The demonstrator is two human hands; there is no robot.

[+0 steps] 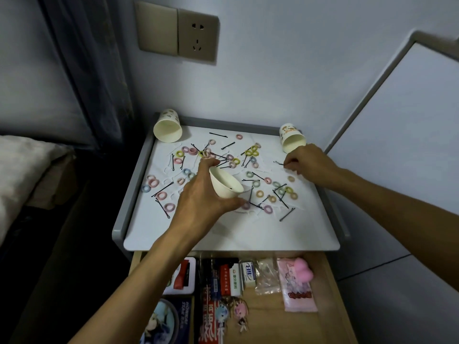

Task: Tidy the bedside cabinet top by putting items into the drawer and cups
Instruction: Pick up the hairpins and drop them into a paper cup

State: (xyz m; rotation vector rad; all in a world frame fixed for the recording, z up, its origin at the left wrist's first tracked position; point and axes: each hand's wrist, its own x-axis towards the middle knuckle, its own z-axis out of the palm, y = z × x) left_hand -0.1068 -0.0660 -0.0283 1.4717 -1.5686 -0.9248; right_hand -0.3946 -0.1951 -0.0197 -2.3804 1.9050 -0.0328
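Note:
My left hand [198, 197] grips a white paper cup [226, 184] above the middle of the white cabinet top [223, 234], its mouth tilted toward me and a dark pin visible inside. Over at the right side, my right hand [304, 162] pinches a black hairpin [278, 163] against the top. Several small coloured hair rings [260, 194] and black hairpins [286, 214] lie scattered over the surface. Two more paper cups lie on their sides, one at the back left [167, 126] and one at the back right [291, 139]. The wooden drawer [325, 289] stands open below.
The drawer holds boxes [248, 271], a pink packet [296, 284], cartoon keychains [238, 310] and a printed tin [164, 321]. A raised grey rim [129, 202] borders the cabinet top. A bed with a pillow [24, 170] is on the left, a wall socket [197, 36] behind.

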